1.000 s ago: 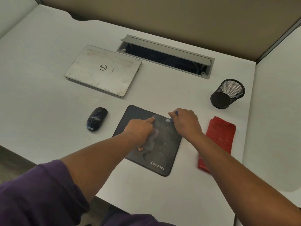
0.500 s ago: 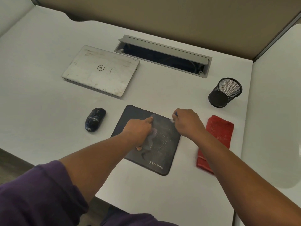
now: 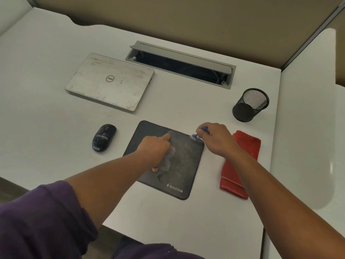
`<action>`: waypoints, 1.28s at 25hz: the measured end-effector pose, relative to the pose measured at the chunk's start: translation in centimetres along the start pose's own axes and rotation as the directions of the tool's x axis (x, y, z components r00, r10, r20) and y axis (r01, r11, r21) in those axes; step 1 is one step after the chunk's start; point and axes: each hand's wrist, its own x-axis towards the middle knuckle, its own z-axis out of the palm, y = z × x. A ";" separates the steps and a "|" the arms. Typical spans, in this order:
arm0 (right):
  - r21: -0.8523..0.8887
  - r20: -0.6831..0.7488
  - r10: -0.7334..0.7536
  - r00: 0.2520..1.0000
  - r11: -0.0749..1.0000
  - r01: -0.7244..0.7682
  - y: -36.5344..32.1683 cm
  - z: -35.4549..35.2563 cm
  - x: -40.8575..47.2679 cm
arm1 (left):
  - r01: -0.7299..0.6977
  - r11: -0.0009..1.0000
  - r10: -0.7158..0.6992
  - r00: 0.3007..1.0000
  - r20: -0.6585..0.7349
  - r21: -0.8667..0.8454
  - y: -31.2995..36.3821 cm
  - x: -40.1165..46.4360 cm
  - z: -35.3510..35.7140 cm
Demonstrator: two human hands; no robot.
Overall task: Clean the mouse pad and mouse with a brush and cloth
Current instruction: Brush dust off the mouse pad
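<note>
Head view of a white table [image 3: 46,101]. The dark pad [image 3: 179,165], marked "sounce", lies near the front edge at mid-table, its surface flecked with pale specks. The left hand [image 3: 155,148] rests on the pad with fingers curled into a loose fist that holds nothing visible, index finger extended toward the pad's far edge. The right hand [image 3: 216,139] sits at the pad's far right corner, its fingers curled round a small blue brush [image 3: 197,134] whose tip touches that corner. Compared with a second ago, both hands are in nearly the same places; the brush tip remains at the same corner, and the specks on the pad look unchanged. The mouse [image 3: 104,137] lies just left of the pad, apart from it, in the same spot as before. The red cloth [image 3: 240,165], folded, lies right of the pad, partly under the right forearm. A closed laptop [image 3: 110,81] lies toward the back left, a mesh cup [image 3: 250,104] toward the back right, and an open cable tray [image 3: 181,65] along the back edge.
</note>
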 end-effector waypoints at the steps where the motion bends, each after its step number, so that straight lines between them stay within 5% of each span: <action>1: 0.032 0.025 -0.025 0.999 0.999 0.024 -0.1 0.0 -0.3 | 0.000 1.000 0.000 1.000 0.000 0.009 0.1 0.0 0.0; 5: -0.228 -0.003 0.061 0.998 0.972 -0.060 1.0 0.2 -0.8 | 0.023 0.999 -0.023 1.000 0.003 0.023 0.2 0.2 0.3; 9: 0.088 -0.064 -0.015 0.998 0.996 0.021 0.7 0.0 -1.6 | 0.021 0.999 -0.021 1.000 -0.004 0.025 0.1 0.2 0.3; 13: -0.178 0.103 0.018 0.994 0.984 0.000 1.1 1.2 -2.3 | 0.025 1.000 -0.025 1.000 0.000 0.007 0.1 0.4 0.5; 17: -0.020 -0.026 -0.026 0.999 0.999 0.026 0.9 0.8 -2.8 | 0.003 1.000 -0.003 0.999 -0.034 0.003 -0.2 0.6 0.9; 21: -0.088 0.209 0.005 0.978 0.996 0.014 1.1 1.2 -3.7 | 0.017 1.000 -0.017 0.999 -0.044 0.004 -0.2 0.8 1.2; 25: 0.061 -0.044 -0.073 0.996 0.995 0.076 1.0 0.8 -4.8 | 0.016 1.000 -0.017 0.999 -0.043 -0.017 -0.3 0.7 0.9; 29: -0.055 0.198 -0.024 0.980 0.998 0.035 1.2 1.9 -5.9 | 0.008 1.000 -0.009 0.998 -0.058 -0.013 -0.3 0.6 1.0; 32: 0.091 0.146 -0.036 0.989 0.996 0.023 1.1 1.9 -6.8 | 0.005 1.000 -0.006 0.998 -0.061 -0.020 -0.3 0.5 0.8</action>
